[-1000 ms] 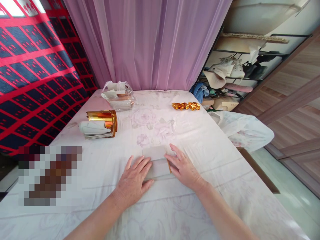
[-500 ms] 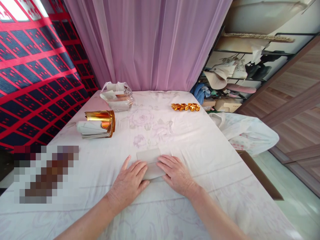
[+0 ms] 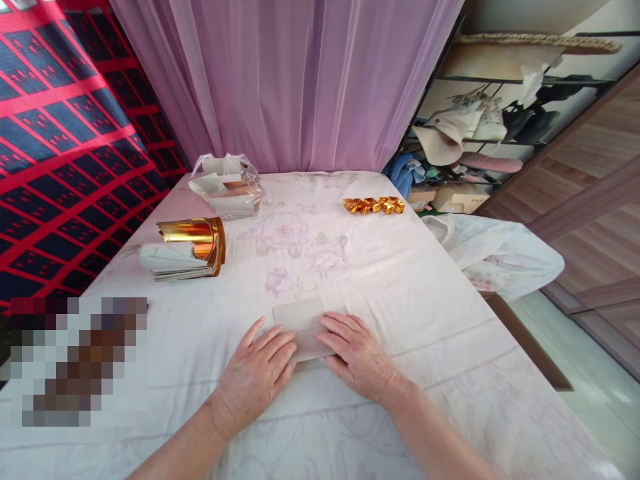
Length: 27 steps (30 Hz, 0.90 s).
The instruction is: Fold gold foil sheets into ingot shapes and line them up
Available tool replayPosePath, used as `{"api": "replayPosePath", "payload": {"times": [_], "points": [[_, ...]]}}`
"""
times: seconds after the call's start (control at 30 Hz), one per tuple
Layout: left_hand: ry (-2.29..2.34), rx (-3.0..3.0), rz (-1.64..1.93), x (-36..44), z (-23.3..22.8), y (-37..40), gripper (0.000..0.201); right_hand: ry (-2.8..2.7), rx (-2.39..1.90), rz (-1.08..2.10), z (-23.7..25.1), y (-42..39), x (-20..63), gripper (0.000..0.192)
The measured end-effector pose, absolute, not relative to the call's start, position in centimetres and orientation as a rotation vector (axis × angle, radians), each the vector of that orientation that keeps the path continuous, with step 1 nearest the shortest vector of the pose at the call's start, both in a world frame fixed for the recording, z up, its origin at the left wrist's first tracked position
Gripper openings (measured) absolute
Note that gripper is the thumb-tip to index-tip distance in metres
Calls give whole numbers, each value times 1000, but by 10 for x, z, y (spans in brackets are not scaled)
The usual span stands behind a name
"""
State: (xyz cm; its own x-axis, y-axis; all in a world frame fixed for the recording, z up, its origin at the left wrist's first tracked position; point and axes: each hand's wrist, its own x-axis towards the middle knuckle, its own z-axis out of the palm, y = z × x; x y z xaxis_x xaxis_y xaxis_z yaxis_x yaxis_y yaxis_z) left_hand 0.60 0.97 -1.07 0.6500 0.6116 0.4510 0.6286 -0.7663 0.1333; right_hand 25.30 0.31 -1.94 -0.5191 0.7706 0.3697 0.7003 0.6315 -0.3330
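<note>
1. The left hand (image 3: pixel 260 370) lay flat, palm down and fingers spread, on the near left part of a pale paper sheet (image 3: pixel 299 315); it gripped nothing.
2. The right hand (image 3: pixel 357 353) lay flat as well, fingers stretched toward 10 o'clock, pressing the sheet's near right part; it too closed on nothing.
3. The paper sheet rested on the tabletop (image 3: pixel 425 280), which was covered with a white cloth printed with faint flowers. The sheet's far edge showed beyond both sets of fingertips, and the hands hid its near part.
4. At 10 o'clock from the hands stood a stack of white and gold foil sheets (image 3: pixel 183 250), its top sheets curling up into a shiny gold roll.
5. Farther off at 11 o'clock sat a clear plastic bag (image 3: pixel 226 187) with more paper inside, near the pink curtain (image 3: pixel 300 80).
6. At 1 o'clock, well apart from the hands, a short row of folded gold paper pieces (image 3: pixel 374 205) lay on the cloth.
7. At 3 o'clock, off the tabletop's edge, hung a white plastic bag (image 3: pixel 500 253).
</note>
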Motion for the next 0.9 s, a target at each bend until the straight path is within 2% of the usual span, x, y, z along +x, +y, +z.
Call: {"api": "replayPosePath", "payload": {"times": [0.13, 0.33, 0.77, 0.9], "points": [[-1134, -2856, -826, 3, -17, 13, 21, -2325, -1169, 192, -19, 4, 251, 16], [-1336, -2953, -819, 1, -19, 15, 23, -2265, -1233, 214, -17, 3, 247, 17], [-1414, -2957, -898, 3, -14, 18, 22, -2060, -1340, 294, -19, 5, 244, 18], [-1456, -2900, -877, 2, -16, 19, 33, -2023, -1392, 298, -20, 5, 241, 18]]}}
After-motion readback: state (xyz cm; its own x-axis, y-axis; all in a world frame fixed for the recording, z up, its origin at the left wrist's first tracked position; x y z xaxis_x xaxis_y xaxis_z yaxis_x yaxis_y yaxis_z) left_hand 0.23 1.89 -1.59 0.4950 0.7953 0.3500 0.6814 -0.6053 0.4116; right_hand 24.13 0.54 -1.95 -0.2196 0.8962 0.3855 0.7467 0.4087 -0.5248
